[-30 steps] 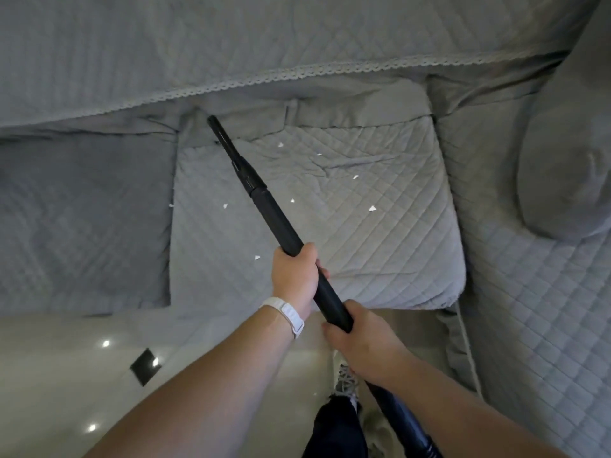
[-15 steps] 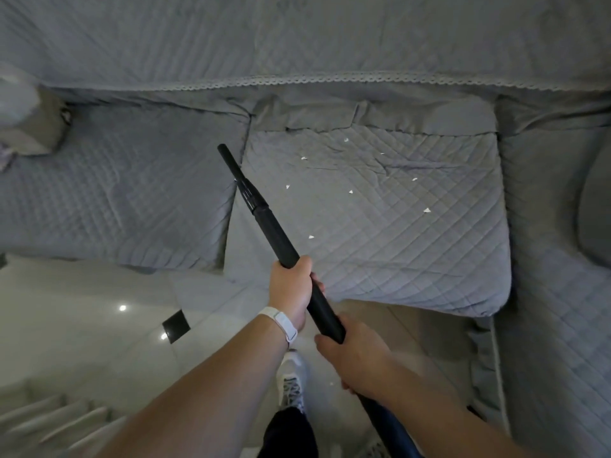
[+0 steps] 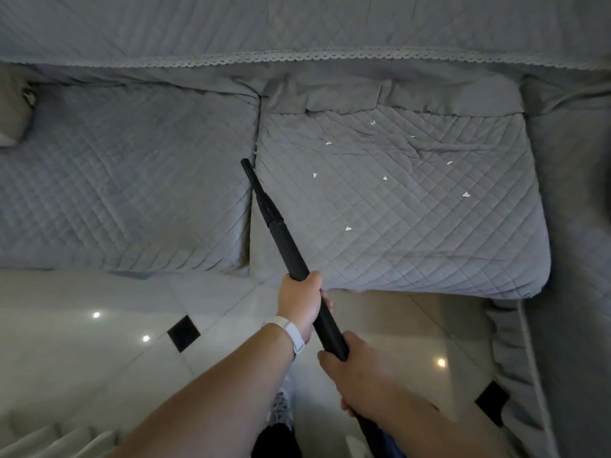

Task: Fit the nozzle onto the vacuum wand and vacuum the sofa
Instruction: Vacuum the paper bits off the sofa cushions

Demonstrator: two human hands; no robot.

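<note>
Nozzle (image 3: 256, 186) sits on the far end of the black wand (image 3: 291, 256). Its tip is at the gap between the left cushion (image 3: 125, 180) and the right cushion (image 3: 413, 233) of the grey sofa (image 3: 297, 24). The left hand (image 3: 302, 302) is curled round the wand by the sofa's near edge. The right hand (image 3: 350, 368) grips the wand too, nearer still. Little white scraps (image 3: 347, 229) lie on the right cushion. A white band (image 3: 292, 332) is on the left wrist. The floor (image 3: 82, 352) is shiny tile.
</note>
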